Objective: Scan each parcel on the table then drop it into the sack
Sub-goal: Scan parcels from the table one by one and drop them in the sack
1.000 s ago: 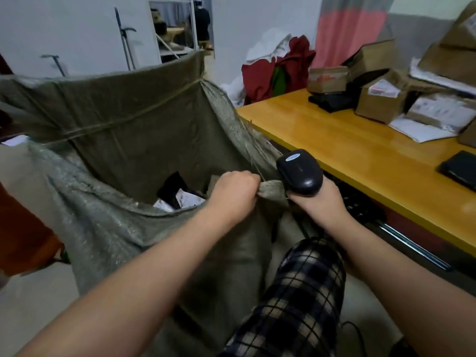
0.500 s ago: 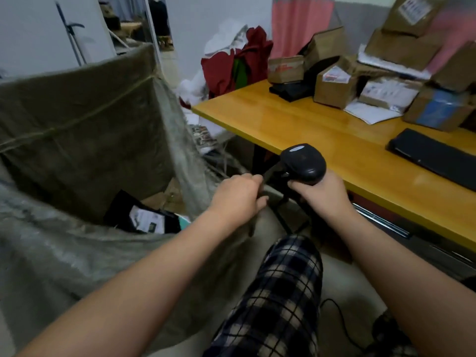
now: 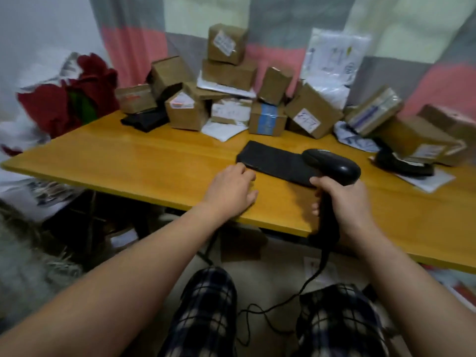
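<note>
A flat black parcel (image 3: 273, 162) lies on the yellow wooden table (image 3: 144, 166) in front of me. My left hand (image 3: 231, 190) rests over the table's front part with relaxed fingers, its fingertips at the parcel's near left corner. My right hand (image 3: 345, 202) grips the handle of a black corded barcode scanner (image 3: 332, 163), whose head hangs over the parcel's right end. A heap of brown cardboard parcels (image 3: 231, 99) and white mailers fills the table's back. Only a blurred grey edge of the sack (image 3: 23, 264) shows at the lower left.
A red and white bundle of cloth (image 3: 67, 99) sits off the table's left end. A black scanner stand (image 3: 401, 166) rests on paper at the right. The scanner cable (image 3: 296, 295) trails down past my checked trousers. Boxes and papers lie under the table.
My view has swung right from the sack to the table. My left hand let go of the sack's rim and came onto the table beside the black parcel. The scanner rose over the table.
</note>
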